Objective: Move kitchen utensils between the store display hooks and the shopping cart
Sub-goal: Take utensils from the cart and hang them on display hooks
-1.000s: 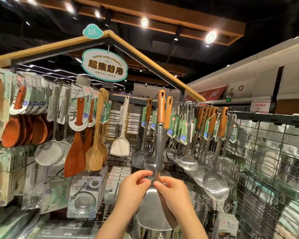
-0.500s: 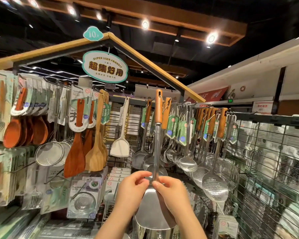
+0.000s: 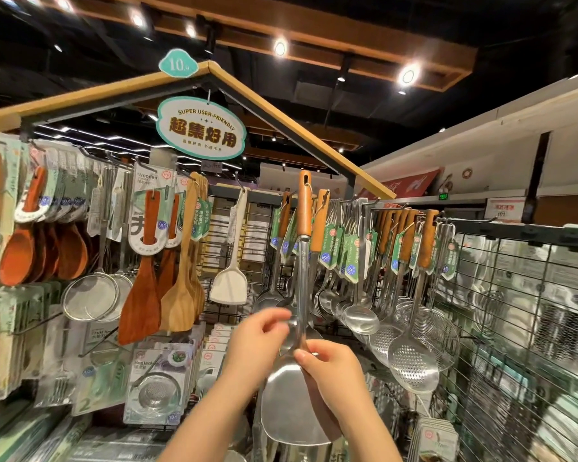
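A steel spatula [image 3: 294, 405] with a wooden handle [image 3: 304, 208] stands upright in front of the display hooks, its handle top level with the hanging row. My right hand [image 3: 334, 371] is shut on its neck, just above the blade. To the left of the shaft, my left hand [image 3: 257, 341] hovers with its fingers apart and its fingertips a little off the metal. Directly behind hang similar wooden-handled steel utensils [image 3: 319, 221] with green tags. No shopping cart is in view.
Steel ladles [image 3: 361, 318] and perforated skimmers [image 3: 412, 365] hang at the right before a wire grid panel [image 3: 521, 328]. At the left hang wooden spatulas [image 3: 141, 295], mesh strainers [image 3: 89, 300] and a white spatula [image 3: 229, 285]. Packaged goods fill the shelf below.
My left hand has let go of the spatula's shaft and drawn slightly left, fingers spreading. My right hand still holds the spatula upright in about the same place.
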A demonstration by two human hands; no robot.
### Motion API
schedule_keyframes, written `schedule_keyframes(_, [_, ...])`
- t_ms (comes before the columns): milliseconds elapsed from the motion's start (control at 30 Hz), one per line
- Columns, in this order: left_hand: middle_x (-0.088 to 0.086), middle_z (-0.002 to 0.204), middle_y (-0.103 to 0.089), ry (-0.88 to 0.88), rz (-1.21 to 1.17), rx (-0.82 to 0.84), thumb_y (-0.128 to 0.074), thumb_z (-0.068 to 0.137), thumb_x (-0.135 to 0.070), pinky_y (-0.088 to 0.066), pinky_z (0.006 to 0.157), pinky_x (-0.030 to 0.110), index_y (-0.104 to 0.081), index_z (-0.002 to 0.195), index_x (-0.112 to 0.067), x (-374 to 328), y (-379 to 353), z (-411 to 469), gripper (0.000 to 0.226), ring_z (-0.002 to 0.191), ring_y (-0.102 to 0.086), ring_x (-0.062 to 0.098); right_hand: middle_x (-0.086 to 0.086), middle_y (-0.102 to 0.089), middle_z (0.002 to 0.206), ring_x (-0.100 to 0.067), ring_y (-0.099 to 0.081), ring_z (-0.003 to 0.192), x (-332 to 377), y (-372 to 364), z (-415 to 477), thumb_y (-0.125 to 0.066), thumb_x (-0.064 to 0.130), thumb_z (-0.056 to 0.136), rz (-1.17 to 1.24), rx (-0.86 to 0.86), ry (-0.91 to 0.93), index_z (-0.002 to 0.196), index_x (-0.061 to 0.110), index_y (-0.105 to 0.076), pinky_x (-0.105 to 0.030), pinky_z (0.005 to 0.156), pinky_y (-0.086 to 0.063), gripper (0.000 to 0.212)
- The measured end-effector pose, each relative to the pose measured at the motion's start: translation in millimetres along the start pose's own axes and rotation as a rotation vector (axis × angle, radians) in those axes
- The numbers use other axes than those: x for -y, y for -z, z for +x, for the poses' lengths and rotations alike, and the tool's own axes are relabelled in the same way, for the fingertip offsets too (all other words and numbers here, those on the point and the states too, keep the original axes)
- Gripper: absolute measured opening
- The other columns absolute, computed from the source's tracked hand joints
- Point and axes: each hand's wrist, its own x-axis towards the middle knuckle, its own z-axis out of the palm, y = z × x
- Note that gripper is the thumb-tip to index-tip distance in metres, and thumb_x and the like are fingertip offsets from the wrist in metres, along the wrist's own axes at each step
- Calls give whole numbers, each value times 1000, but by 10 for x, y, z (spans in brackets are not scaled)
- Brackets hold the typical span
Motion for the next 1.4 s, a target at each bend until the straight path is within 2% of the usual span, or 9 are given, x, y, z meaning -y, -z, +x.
schedule_keyframes(100, [-1,93,-66,-94,15,-23,-52,93,-18,-50,84,32,-64,112,-18,-403,70,466,23,81,-57,13,7,-46,53,-6,-39,53,-33,6,28,-59,27,87,-37,-11,16,77,13,-68,-26,57,-31,20])
schedule_keyframes(200, [-5,88,-59,-186,32,-68,-46,97,-25,-48,76,31,-59,117,-12,-917,119,970,28,77,-54,12,4,-44,57,-8,-38,55,-64,-10,45,-59,26,86,-47,-23,28,81,4,-65,-27,58,-28,24])
schedule_keyframes(367, [4,118,-58,-175,191,-215,-43,97,-37,-45,86,34,-52,125,-11,-1448,139,1567,40,103,-55,20,8,-45,53,-6,-38,52,-52,34,46,-59,29,87,-42,-32,22,72,11,-66,-22,54,-29,24])
schedule_keyframes(500, [10,111,-66,-69,186,-129,-44,96,-42,-49,87,38,-61,113,-8,-1495,109,1813,42,101,-62,26,2,-45,59,-8,-37,56,-40,15,53,-59,28,86,-39,-39,36,75,4,-61,-27,57,-28,27])
schedule_keyframes(733, [9,100,-65,39,-89,7,-55,93,-31,-51,91,42,-59,89,-8,-1443,74,1974,24,96,-63,25,10,-57,61,-3,-46,57,-74,-13,88,-61,28,86,15,-35,4,79,19,-73,-20,56,-34,17])
schedule_keyframes(833, [10,100,-62,84,-149,30,-55,94,-24,-52,87,38,-56,94,-9,-1442,49,1959,15,102,-63,26,4,-53,62,-7,-43,59,-81,-25,94,-61,29,85,16,-35,-2,83,10,-70,-25,58,-33,21])
schedule_keyframes(1000, [12,104,-63,80,-160,23,-55,94,-24,-53,79,35,-57,113,-4,-1407,31,1977,28,99,-63,26,2,-46,59,-9,-39,57,-90,-41,109,-59,26,84,-9,-50,17,79,3,-64,-26,57,-29,24])
schedule_keyframes(1233, [11,99,-60,66,-87,13,-52,95,-28,-48,59,27,-55,103,-5,-1298,2,2037,24,80,-60,19,0,-47,64,-10,-39,59,-121,-81,133,-58,27,87,-19,-36,6,83,1,-64,-25,55,-29,26])
schedule_keyframes(1400, [3,87,-64,38,-69,64,-55,92,-38,-48,92,40,-58,97,-12,-1093,87,2041,27,91,-62,20,2,-50,68,-11,-44,64,-227,-147,172,-57,23,84,5,8,-120,76,7,-62,-25,58,-32,18])
